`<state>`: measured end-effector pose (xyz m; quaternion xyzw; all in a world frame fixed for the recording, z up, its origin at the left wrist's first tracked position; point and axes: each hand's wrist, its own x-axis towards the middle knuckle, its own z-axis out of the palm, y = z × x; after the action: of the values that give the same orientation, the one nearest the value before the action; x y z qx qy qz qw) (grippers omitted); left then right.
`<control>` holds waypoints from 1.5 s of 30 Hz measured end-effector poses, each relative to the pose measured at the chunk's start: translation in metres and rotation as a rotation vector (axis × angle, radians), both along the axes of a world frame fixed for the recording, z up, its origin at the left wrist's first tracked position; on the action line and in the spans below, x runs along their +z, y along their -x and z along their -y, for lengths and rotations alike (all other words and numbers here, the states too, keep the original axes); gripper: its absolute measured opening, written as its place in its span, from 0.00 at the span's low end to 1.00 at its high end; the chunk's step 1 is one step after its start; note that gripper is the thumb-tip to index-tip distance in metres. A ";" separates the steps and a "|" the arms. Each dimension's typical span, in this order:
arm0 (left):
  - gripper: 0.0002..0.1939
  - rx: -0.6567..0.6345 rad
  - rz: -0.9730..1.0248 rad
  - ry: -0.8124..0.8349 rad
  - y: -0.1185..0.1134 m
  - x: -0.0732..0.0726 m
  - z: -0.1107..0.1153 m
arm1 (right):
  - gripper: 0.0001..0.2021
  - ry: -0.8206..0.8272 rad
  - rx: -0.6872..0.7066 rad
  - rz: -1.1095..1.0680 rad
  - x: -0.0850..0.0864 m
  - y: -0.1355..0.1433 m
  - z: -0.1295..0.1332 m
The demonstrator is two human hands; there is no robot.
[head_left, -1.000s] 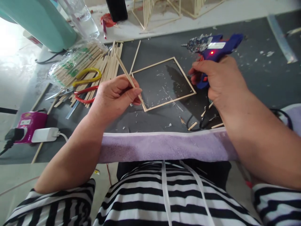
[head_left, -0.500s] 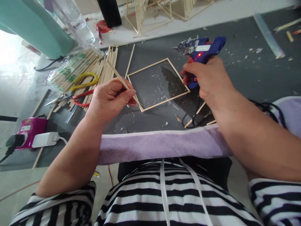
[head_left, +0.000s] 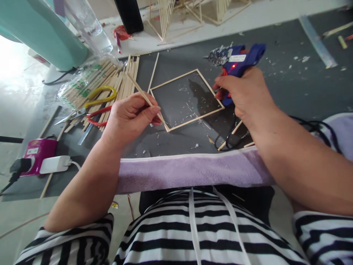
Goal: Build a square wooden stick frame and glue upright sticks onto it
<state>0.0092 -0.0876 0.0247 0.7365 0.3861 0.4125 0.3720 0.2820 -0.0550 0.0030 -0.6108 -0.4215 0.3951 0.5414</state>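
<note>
My left hand [head_left: 138, 112] pinches a thin wooden stick [head_left: 140, 90] between thumb and fingers. The stick slants, its lower end at the near corner of a square frame [head_left: 187, 121] made of wooden sticks that lies on the dark table. Whether its upper part is lifted clear of the table is hard to judge, but it looks raised. In my right hand [head_left: 242, 86] is a blue glue gun [head_left: 238, 60] with a lit red light and a crusted nozzle pointing left. It is held above the frame's right side, apart from the stick.
Left of the frame lie many loose sticks [head_left: 121, 82], a plastic-wrapped bundle [head_left: 85, 79] and scissors with yellow and red handles [head_left: 100, 97]. A magenta power adapter [head_left: 41, 151], a green bottle [head_left: 55, 40] and a purple cloth edge [head_left: 193, 171] are around. Stick structures [head_left: 165, 22] stand behind.
Almost nothing differs. The whole view has shifted slightly; both hands keep their hold on the stick and the glue gun.
</note>
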 end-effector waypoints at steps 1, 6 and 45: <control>0.05 -0.007 0.006 -0.007 0.000 -0.001 -0.001 | 0.08 0.008 0.002 0.003 0.000 0.000 0.000; 0.04 -0.052 0.017 -0.047 0.003 -0.004 -0.007 | 0.09 0.008 -0.038 0.018 -0.002 0.000 -0.005; 0.05 -0.046 0.008 -0.056 0.001 -0.003 -0.004 | 0.09 -0.041 -0.014 -0.031 -0.003 0.000 -0.003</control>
<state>0.0084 -0.0836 0.0219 0.7537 0.3557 0.4175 0.3622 0.2820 -0.0518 -0.0002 -0.5964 -0.4165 0.3920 0.5632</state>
